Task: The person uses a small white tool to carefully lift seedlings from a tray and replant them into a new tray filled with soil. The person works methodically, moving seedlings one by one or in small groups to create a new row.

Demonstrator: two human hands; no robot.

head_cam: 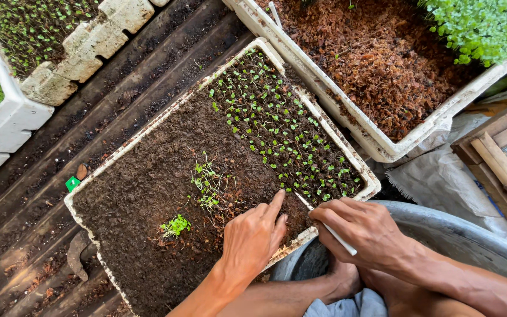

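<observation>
Two hands (253,238) (359,229) among crowded seedling trays (148,126).

Beyond the near tray, a long white foam box (377,147) holds reddish-brown coconut fibre (377,58), with a dense patch of bright green sprouts (482,23) at its far right end. Upper left, two more foam trays (83,56) of seedlings sit on dark wooden slats (124,94). A grey metal basin (470,235) lies lower right, wooden battens (500,164) beside it.
</observation>
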